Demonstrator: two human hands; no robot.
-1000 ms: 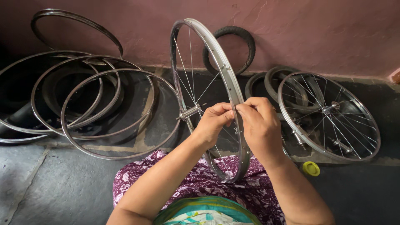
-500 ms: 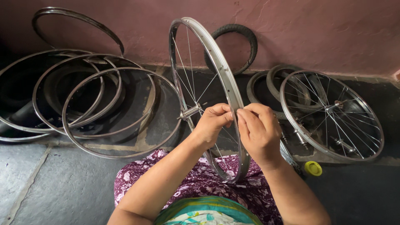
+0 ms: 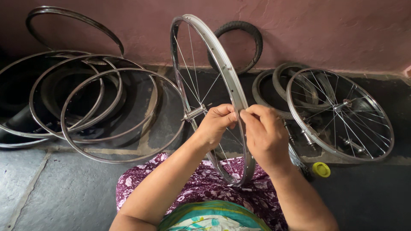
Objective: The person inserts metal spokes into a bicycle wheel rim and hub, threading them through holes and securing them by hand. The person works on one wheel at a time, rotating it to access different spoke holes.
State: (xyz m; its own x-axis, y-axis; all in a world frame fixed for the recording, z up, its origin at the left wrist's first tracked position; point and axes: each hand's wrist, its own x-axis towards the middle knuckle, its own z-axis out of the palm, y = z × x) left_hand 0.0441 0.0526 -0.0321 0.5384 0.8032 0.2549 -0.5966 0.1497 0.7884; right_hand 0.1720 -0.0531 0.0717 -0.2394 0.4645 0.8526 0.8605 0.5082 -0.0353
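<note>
While a partly spoked bicycle wheel (image 3: 214, 98) stands upright on the lap of a seated person in a purple floral garment (image 3: 201, 184), both hands meet at the near side of its silver rim. The left hand (image 3: 214, 126) curls its fingers around the rim from the hub side, thumb and fingertips pressed to the metal; the right hand (image 3: 265, 134) pinches at the same spot from the other side, fingertips closed together as if on a spoke end or nipple, though the part itself is too small to make out. Only a few spokes run from the hub (image 3: 195, 113) to the rim, so the lacing appears to be at an early stage; seating the piece now pinched would call for a steady rim and fine fingertip turning at the hole. To the left, several bare metal rims (image 3: 107, 141) lie overlapped on the stone floor (image 3: 55, 192). To the right, a fully spoked wheel (image 3: 342, 115) rests flat beside more stacked rims, with a small yellow cap (image 3: 321, 170) near it. A black tyre (image 3: 239, 42) leans against the pink wall (image 3: 321, 30) behind.
</note>
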